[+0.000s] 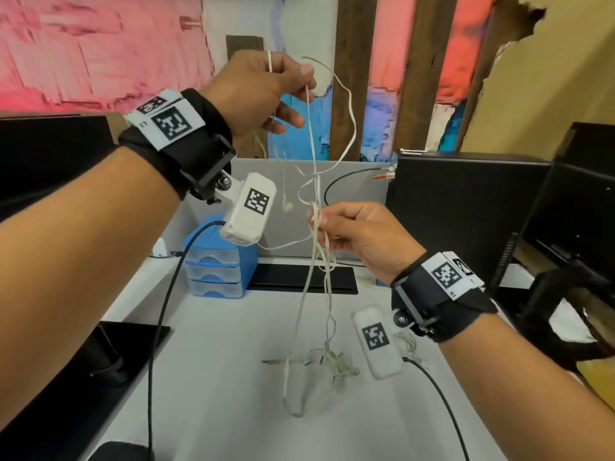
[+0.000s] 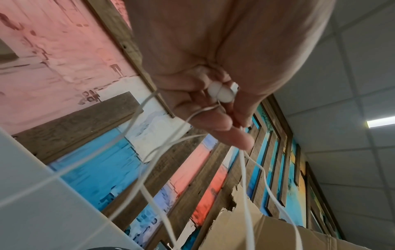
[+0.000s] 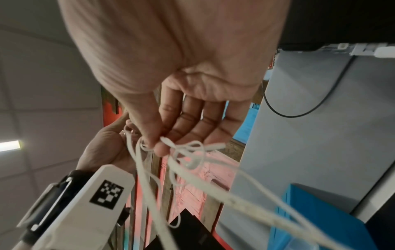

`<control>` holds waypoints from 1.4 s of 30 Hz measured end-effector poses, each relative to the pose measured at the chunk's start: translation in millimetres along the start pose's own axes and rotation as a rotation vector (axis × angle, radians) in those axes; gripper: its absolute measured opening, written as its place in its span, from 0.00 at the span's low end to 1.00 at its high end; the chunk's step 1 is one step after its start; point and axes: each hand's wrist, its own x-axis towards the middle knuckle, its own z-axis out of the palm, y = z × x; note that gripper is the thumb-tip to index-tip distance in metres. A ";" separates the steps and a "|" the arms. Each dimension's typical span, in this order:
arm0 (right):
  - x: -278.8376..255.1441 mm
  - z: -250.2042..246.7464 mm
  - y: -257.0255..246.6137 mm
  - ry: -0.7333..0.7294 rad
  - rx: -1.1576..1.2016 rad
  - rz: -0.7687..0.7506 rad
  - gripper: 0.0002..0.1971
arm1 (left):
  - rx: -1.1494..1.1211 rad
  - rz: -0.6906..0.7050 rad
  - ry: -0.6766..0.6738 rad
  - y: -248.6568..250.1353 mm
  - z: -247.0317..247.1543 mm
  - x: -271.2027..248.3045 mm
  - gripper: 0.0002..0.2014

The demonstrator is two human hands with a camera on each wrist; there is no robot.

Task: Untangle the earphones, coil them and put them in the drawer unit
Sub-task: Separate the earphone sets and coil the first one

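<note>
White earphones (image 1: 312,201) hang pinched between both hands, left (image 1: 263,91) above right (image 1: 359,237).

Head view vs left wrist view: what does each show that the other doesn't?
Head only: the right hand pinching the tangle, cable trailing to a knotted heap on the desk, the blue drawer unit, one earbud dangling.
Left wrist only: a white earphone piece held in the curled fingers, and the ceiling.
Both: the left hand gripping the white earphone cable, raised before the painted wall.
</note>
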 end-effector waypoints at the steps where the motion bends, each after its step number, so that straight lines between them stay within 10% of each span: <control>1: 0.0 -0.8 1.6 0.017 -0.024 -0.007 0.06 | -0.003 0.004 0.008 -0.3 -0.4 0.0 0.11; 10: -5.3 -14.7 16.8 0.145 -0.029 0.061 0.02 | -0.176 -0.008 0.193 3.1 -14.0 4.0 0.11; 18: -16.5 -20.9 18.3 0.098 -0.155 0.142 0.36 | -0.270 -0.016 0.411 -4.1 -41.1 6.7 0.07; 27: -18.2 -21.8 47.4 0.209 -0.224 0.202 0.26 | -0.356 -0.038 0.640 -6.2 -87.5 11.3 0.06; 31: -16.1 -17.8 55.5 0.163 -0.175 0.215 0.31 | -0.214 -0.044 0.511 -5.6 -78.7 5.6 0.04; 36: -11.8 -3.0 58.9 -0.007 -0.828 0.308 0.13 | -0.064 -0.024 0.282 8.5 -51.5 2.4 0.07; 42: 13.1 25.3 11.2 0.016 -0.434 0.073 0.23 | 0.136 0.071 0.000 26.7 -12.9 0.8 0.10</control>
